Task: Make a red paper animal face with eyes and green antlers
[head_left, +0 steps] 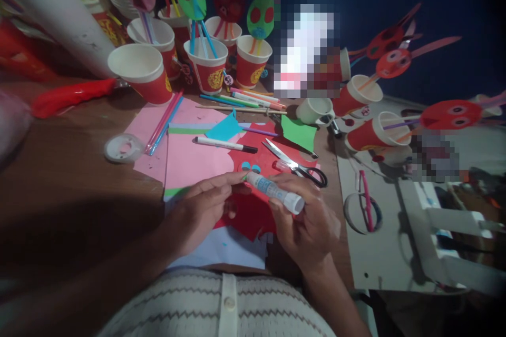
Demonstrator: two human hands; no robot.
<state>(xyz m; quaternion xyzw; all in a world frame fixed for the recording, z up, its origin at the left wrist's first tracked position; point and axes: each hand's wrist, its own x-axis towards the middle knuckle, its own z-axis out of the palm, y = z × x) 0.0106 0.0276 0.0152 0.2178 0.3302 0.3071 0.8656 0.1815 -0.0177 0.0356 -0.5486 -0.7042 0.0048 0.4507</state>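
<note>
My right hand [306,216] is wrapped around a glue stick [272,192], a clear tube with a blue label. The stick tilts up to the left, its tip at the fingertips of my left hand [203,210]. A tiny green paper piece [245,177] shows at that tip, on or between my left fingers; the exact grip is partly hidden. Just beyond lie two small blue paper circles [250,167] on red paper [256,142]. Scissors [294,163] with black handles lie half open to the right, beside a clear cap [281,165]. A black-capped marker [226,144] lies above the hands.
Pink sheets [193,160] spread leftward, with two straws [164,124] and a tape roll [123,147]. Behind stand red paper cups [205,71] holding paper faces on straws. Blue paper [225,125], green paper [300,132], several markers and a white mug [315,110] lie between.
</note>
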